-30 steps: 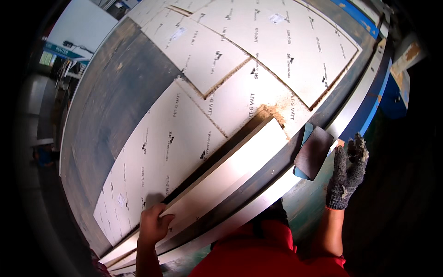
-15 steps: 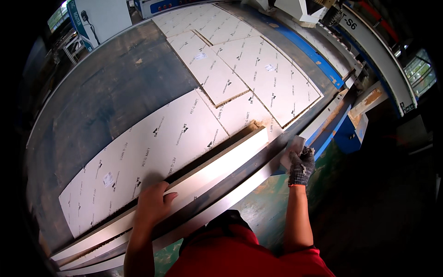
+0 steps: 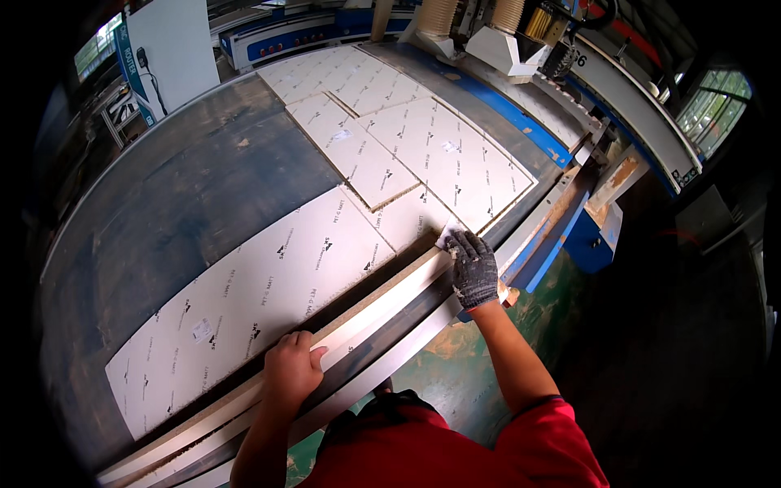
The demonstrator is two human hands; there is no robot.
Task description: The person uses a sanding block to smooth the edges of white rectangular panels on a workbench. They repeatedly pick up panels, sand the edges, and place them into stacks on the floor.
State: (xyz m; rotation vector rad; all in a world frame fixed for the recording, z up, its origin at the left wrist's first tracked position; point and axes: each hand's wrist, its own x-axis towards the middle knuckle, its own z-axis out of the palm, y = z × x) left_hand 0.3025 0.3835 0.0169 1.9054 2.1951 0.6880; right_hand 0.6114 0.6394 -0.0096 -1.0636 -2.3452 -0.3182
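My left hand (image 3: 293,366), bare, is closed over the top edge of a long narrow board strip (image 3: 378,302) with a pale face. The strip runs slantwise along the near side of the table. At the strip's far right end is my right hand (image 3: 474,267) in a dark grey knit glove. Its fingers are closed on a small flat whitish piece (image 3: 447,234), mostly hidden under the glove, so its exact kind does not show. A large cut white panel (image 3: 236,301) with printed film lies just beyond the strip, a dark gap between them.
More cut white panels (image 3: 455,159) lie farther back on the dark machine bed (image 3: 211,163). A metal rail (image 3: 399,350) edges the table in front of me. A gantry (image 3: 643,122) with a white machine head (image 3: 504,53) stands at the back right.
My right hand has come left from beyond the rail onto the strip's end, carrying the flat piece. My left hand stays on the strip. The view has shifted slightly.
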